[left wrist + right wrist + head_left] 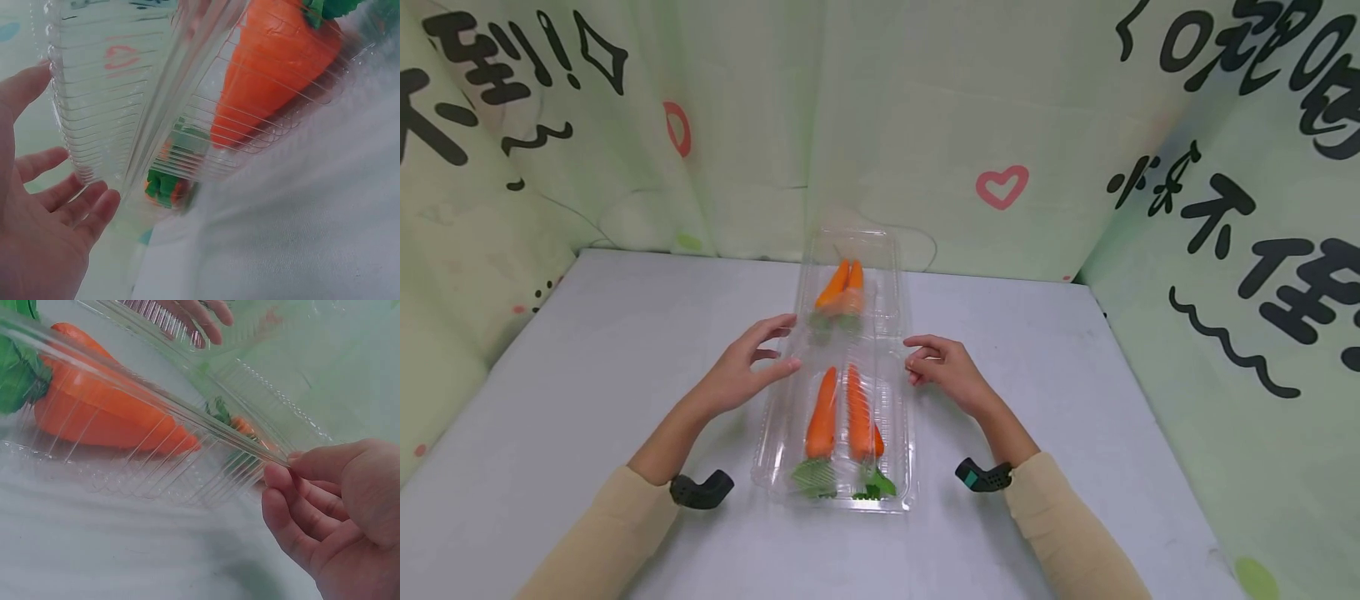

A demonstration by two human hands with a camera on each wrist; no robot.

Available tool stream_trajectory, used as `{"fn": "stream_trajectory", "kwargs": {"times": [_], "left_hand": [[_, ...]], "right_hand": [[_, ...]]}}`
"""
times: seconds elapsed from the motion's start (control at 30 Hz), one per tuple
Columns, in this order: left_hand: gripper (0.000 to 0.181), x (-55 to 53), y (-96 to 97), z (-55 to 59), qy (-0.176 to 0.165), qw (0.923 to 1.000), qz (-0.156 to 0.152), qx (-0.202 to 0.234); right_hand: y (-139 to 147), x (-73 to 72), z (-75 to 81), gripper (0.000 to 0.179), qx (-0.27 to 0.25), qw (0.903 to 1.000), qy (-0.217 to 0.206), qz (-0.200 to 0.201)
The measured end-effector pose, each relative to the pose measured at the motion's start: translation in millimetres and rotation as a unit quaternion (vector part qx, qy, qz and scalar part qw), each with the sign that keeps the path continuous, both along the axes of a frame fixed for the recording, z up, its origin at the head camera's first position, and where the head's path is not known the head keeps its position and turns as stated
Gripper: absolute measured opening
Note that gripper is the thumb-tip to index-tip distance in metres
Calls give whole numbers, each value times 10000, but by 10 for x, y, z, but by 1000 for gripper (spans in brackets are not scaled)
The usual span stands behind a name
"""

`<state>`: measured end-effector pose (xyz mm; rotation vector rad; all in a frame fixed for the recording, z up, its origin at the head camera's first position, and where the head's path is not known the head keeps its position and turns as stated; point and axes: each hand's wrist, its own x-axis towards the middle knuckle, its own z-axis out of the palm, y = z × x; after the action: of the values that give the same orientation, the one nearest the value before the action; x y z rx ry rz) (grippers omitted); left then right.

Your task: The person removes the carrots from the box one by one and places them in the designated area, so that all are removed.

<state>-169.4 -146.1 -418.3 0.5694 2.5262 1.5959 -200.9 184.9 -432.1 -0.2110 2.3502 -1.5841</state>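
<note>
A clear plastic clamshell box (891,492) lies lengthwise before me, its ribbed lid (103,119) tilted up over the tray. Inside are orange carrots (822,421) with green leafy tops towards me. My left hand (747,364) is at the box's left side, fingers spread and only lightly bent; in the left wrist view its fingertips (103,203) are right at the lid's edge. On the other side, my right hand (951,372) pinches the clear rim (259,450) between thumb and forefinger, the other fingers curled below.
Just beyond, a second clear box (883,250) holds two carrots (832,287) and overlaps the near one in the head view. All stand on a white table (1000,333). Pale green printed curtains (917,125) hang behind and along both sides.
</note>
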Motion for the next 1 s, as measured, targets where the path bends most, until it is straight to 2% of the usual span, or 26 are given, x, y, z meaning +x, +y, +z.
{"fn": "stream_trajectory", "kwargs": {"times": [0.33, 0.83, 1.0], "left_hand": [[65, -17, -32, -8, 55, 9995, -115, 293], [49, 18, -75, 5, -189, 9981, -39, 577], [50, 29, -97, 14, -250, 9975, -35, 659]], "right_hand": [[-1, -16, -6, 39, 17, 10000, 0, -79], [20, 6, -7, 38, -13, 9999, 18, -152], [23, 9, -6, 39, -6, 9999, 15, -157]]}}
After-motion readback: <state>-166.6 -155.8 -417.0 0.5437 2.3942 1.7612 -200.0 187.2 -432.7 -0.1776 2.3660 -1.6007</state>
